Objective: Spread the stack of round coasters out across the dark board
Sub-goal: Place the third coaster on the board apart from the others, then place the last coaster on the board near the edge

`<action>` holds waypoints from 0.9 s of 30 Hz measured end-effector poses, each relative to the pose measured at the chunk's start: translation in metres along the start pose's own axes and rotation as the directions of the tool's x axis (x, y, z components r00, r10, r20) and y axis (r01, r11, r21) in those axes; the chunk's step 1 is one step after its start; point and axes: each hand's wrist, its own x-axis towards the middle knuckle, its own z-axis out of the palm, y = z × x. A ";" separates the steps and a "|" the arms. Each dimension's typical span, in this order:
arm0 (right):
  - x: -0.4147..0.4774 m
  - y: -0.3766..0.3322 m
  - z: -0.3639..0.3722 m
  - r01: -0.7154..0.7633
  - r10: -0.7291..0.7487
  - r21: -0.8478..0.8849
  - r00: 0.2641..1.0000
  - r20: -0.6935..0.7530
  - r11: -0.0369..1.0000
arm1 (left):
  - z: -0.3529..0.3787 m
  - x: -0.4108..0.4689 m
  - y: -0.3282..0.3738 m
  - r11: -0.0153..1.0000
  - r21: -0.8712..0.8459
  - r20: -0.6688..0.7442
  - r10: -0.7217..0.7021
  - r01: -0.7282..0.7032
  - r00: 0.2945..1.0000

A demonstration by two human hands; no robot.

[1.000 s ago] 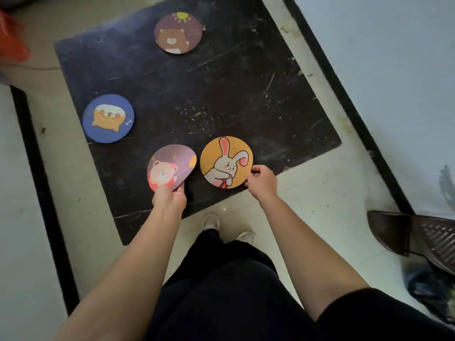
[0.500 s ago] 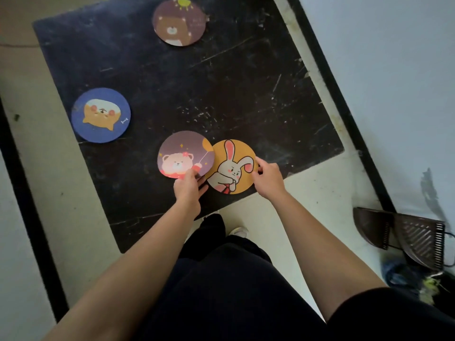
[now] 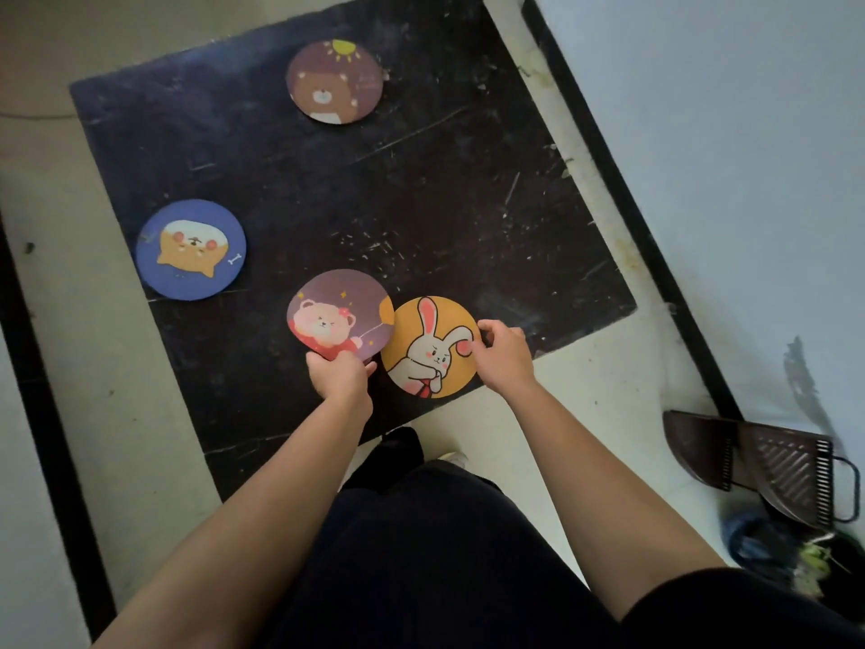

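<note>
A scratched dark board (image 3: 421,194) lies on the floor. On it lie a brown bear coaster (image 3: 334,82) at the far side and a blue dog coaster (image 3: 191,249) at the left edge. My left hand (image 3: 340,376) pinches the near rim of a purple coaster with a pink bear (image 3: 340,313). My right hand (image 3: 503,356) grips the right rim of an orange rabbit coaster (image 3: 430,346) near the board's front edge. The two held coasters touch side by side; the purple one's rim slightly overlaps the orange one.
Pale floor tiles with black border strips (image 3: 627,180) surround the board. A brown dustpan (image 3: 767,466) and a dark bundle (image 3: 786,555) sit at the right. My dark-clothed legs and a shoe (image 3: 451,459) are below the board's near corner.
My left hand has brought the purple coaster rightward and flatter, from apart to touching the orange rabbit coaster. My right hand has kept its grip on the orange coaster's rim.
</note>
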 end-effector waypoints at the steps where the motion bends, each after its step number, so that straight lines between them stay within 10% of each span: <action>1: 0.003 -0.005 -0.005 0.009 -0.009 0.027 1.000 -0.011 1.000 | 0.001 -0.001 0.006 1.000 -0.015 -0.011 0.019 -0.019 1.000; 12: 0.036 -0.043 -0.068 0.026 -0.079 0.497 0.993 0.086 0.868 | 0.056 -0.050 0.029 0.982 -0.054 0.223 0.188 -0.181 0.956; 27: 0.157 0.064 -0.260 0.263 -0.382 0.436 0.899 0.213 0.861 | 0.245 -0.201 -0.052 0.978 0.026 0.118 0.201 -0.206 0.972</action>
